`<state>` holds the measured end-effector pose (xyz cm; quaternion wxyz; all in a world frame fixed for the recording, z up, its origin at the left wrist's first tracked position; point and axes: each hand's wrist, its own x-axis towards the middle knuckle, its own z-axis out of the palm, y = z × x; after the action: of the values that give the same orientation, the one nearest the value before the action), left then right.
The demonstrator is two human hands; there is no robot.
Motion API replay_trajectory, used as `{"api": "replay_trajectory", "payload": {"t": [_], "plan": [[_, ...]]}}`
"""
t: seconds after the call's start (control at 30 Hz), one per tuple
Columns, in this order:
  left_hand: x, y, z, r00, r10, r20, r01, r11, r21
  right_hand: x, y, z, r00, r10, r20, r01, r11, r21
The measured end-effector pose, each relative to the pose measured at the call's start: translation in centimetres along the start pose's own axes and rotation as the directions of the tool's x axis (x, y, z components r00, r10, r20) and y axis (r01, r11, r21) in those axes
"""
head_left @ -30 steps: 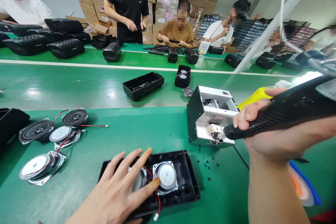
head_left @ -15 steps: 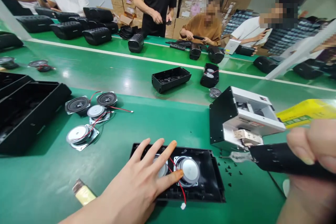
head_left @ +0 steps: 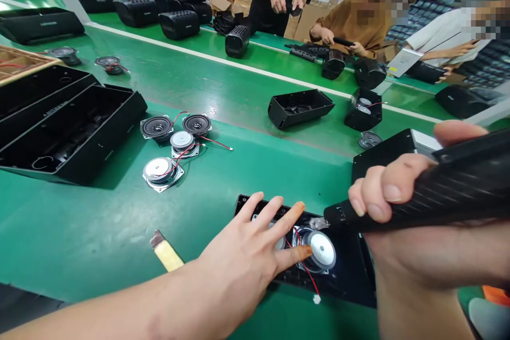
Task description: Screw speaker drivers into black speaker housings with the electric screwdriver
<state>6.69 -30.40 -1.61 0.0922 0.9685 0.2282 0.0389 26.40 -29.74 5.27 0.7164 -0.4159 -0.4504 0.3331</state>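
Note:
My left hand (head_left: 251, 244) lies with spread fingers over a black speaker panel (head_left: 350, 271), its thumb touching the round speaker (head_left: 322, 249) mounted there. A second speaker is partly hidden under the fingers. A red wire with a white plug (head_left: 316, 299) hangs over the panel's near edge. In my right hand (head_left: 398, 202) is a black electric screwdriver (head_left: 446, 186), tilted down to the left. Its clear tip (head_left: 319, 223) is at the upper edge of the mounted speaker; the bit's exact contact point cannot be made out.
Several loose speakers (head_left: 159, 167) lie left of the panel. Large black housings (head_left: 79, 138) stand at the far left. A yellow-handled object (head_left: 167, 255) lies near my left forearm. A box-shaped machine (head_left: 382, 151) is behind my right hand. People work across the green table (head_left: 247, 170).
My right hand has brought the screwdriver left, from beside the machine and loose screws onto the panel. The view has shifted, while my left hand stays on the panel.

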Motion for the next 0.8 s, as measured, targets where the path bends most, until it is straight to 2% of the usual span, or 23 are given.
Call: {"api": "replay_trajectory", "payload": {"t": [0.1,0.4,0.6,0.67,0.8], "plan": [[-0.1,0.0,0.1,1.000,0.001,-0.018,-0.001,1.000,-0.001,-0.1,0.8,0.8,0.999,0.006,-0.032,-0.004,0.999,0.050],[-0.1,-0.2,0.7,0.999,0.005,-0.042,-0.006,1.000,-0.012,0.1,2.2,-0.1,0.998,0.037,0.056,-0.041,0.997,0.065],[0.0,-0.1,0.2,0.999,0.010,-0.034,-0.011,0.999,-0.033,0.2,3.1,-0.5,0.988,-0.028,0.151,0.015,0.996,0.088],[0.0,-0.1,0.0,1.000,0.008,-0.028,-0.009,0.999,-0.032,0.1,3.1,-0.2,0.988,-0.004,0.154,-0.015,0.993,0.119],[0.2,-0.2,-0.3,1.000,-0.002,0.015,0.003,1.000,-0.031,-0.3,3.1,0.5,0.977,0.121,0.176,-0.156,0.968,0.199]]}}
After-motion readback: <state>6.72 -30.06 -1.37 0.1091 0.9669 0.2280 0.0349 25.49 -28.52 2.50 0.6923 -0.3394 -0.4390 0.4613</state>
